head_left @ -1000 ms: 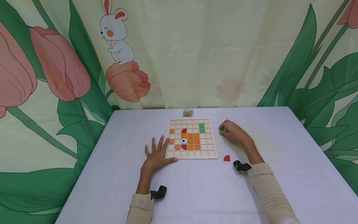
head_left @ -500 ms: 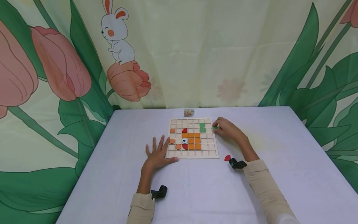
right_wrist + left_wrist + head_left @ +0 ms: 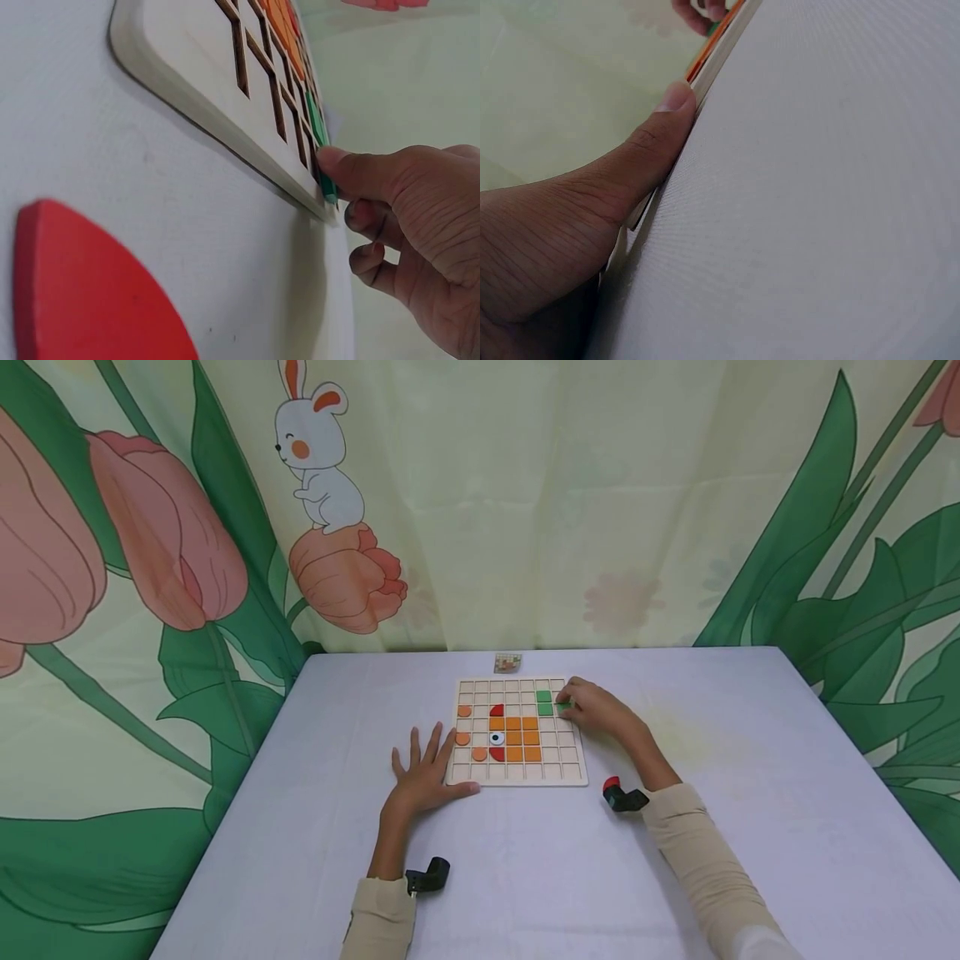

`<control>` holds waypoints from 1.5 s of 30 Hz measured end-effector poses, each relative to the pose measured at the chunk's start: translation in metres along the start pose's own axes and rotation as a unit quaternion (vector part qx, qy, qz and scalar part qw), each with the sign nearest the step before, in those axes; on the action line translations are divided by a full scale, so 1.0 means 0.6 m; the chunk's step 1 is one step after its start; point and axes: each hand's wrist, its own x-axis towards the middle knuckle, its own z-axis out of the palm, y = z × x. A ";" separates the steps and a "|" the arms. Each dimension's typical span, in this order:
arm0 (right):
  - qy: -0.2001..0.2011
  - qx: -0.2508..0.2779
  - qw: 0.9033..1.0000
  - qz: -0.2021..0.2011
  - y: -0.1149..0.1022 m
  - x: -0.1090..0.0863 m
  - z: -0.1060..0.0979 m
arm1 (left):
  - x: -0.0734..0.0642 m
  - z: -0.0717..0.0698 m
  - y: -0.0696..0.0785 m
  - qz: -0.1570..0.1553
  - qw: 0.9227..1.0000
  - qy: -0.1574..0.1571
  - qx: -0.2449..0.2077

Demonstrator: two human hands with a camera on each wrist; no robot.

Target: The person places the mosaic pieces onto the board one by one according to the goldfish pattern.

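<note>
A pale wooden grid board (image 3: 562, 768) lies on the table. Several orange squares (image 3: 513, 737), orange discs (image 3: 465, 712), a white eye piece (image 3: 497, 738) and red quarter-circles (image 3: 497, 711) sit in its cells. Two green squares (image 3: 544, 697) fill cells toward the upper right. Beside them my right hand (image 3: 596, 706) pinches another green square (image 3: 328, 187) at the board's right part, thumb on top in the right wrist view. My left hand (image 3: 423, 782) is spread flat at the board's lower left corner, its thumb (image 3: 667, 120) along the front edge.
A loose red quarter-circle (image 3: 90, 292) lies on the table right of the board, partly behind the right wrist camera (image 3: 624, 797) in the head view. A small patterned card (image 3: 507, 663) lies behind the board. A printed curtain (image 3: 510, 510) hangs at the table's back edge.
My right hand has carried the green square leftward from the table onto the board's right side. The right wrist camera now partly covers the loose red piece. My left hand has stayed in place.
</note>
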 end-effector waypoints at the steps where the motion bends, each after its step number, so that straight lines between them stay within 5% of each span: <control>1: 0.001 -0.003 1.000 -0.004 0.000 0.001 0.001 | 0.000 0.000 0.000 -0.001 1.000 0.000 0.000; 20: 0.002 -0.007 1.000 0.008 -0.011 0.000 0.004 | 0.000 0.002 0.000 -0.001 1.000 -0.002 -0.001; 29: 0.020 0.009 1.000 0.008 -0.016 -0.028 -0.016 | -0.003 -0.002 0.002 -0.002 1.000 -0.006 -0.002; 45: -0.009 0.019 1.000 0.024 -0.011 -0.113 -0.030 | -0.003 -0.003 0.002 0.001 1.000 0.001 -0.011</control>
